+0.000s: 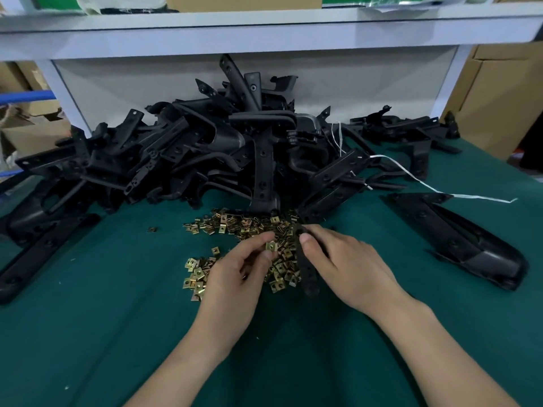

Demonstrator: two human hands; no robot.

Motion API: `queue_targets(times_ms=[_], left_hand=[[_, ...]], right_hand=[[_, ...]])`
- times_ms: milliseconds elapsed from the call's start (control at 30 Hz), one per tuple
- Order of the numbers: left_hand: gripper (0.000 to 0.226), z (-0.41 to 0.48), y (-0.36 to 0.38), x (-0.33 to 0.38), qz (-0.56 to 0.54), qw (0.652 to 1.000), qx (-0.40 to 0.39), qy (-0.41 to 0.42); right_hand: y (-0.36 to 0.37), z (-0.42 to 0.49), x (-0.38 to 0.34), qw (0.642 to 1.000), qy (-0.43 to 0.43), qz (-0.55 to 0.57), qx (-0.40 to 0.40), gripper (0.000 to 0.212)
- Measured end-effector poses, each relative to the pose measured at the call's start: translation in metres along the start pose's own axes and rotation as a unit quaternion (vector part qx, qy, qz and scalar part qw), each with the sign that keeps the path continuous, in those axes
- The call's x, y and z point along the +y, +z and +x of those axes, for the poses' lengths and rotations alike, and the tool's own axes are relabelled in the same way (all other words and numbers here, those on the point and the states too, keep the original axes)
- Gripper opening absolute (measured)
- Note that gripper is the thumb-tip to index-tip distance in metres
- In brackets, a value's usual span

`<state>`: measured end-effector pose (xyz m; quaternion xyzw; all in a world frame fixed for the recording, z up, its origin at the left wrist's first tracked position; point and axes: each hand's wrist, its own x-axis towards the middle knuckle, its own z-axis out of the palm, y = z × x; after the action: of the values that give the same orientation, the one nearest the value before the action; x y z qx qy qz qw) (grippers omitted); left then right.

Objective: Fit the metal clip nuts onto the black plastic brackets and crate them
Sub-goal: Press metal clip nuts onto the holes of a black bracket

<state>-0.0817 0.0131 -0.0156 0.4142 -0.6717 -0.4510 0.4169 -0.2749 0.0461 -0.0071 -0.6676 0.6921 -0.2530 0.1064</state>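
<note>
While the left hand (235,274) pinches one clip nut (271,246) just above the pile of clip nuts (235,226), the right hand (349,268) grips a black bracket (308,271) over the pile's right edge. Behind the pile, a heap of brackets (205,154) rests on the green counter (88,318).

Plain teal-green cloth (117,318) across the table. The heap of brackets (205,148) is black throughout, matt with dull grey sheen. Clip nuts (235,224) glint brassy gold. White string (426,185) over green, white shelf frame (264,39), brown cardboard boxes (499,92).
</note>
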Motion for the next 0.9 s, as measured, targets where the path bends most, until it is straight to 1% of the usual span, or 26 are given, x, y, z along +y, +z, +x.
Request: queue_targets(times_ms=[200, 300, 433, 700, 833, 900], left_hand=[[0.022, -0.0009, 0.0003, 0.002, 0.005, 1.0, 0.005, 0.009], [0.022, -0.0018, -0.0003, 0.0029, 0.024, 0.999, 0.002, 0.025], [0.036, -0.0007, -0.0007, 0.0003, 0.037, 0.999, 0.01, 0.017], [0.04, 0.0009, -0.0011, 0.0017, -0.017, 1.0, 0.011, 0.012], [0.036, -0.001, 0.0003, 0.005, -0.066, 0.998, 0.015, 0.0], [0.033, -0.0027, 0.0036, 0.0068, -0.108, 0.994, 0.02, -0.025]], right_hand=[[-0.0018, -0.0004, -0.0021, 1.0, 0.001, 0.002, -0.005, 0.052], [-0.0024, -0.0006, -0.0036, 1.0, 0.002, -0.003, -0.008, 0.055], [-0.0023, -0.0005, -0.0033, 1.0, 0.001, -0.008, -0.006, 0.059], [-0.0022, -0.0011, -0.0034, 1.0, -0.005, -0.006, -0.004, 0.057], [-0.0031, -0.0027, -0.004, 0.999, 0.006, -0.004, 0.035, 0.064], [-0.0027, -0.0027, -0.0051, 0.999, 0.013, -0.018, 0.047, 0.065]])
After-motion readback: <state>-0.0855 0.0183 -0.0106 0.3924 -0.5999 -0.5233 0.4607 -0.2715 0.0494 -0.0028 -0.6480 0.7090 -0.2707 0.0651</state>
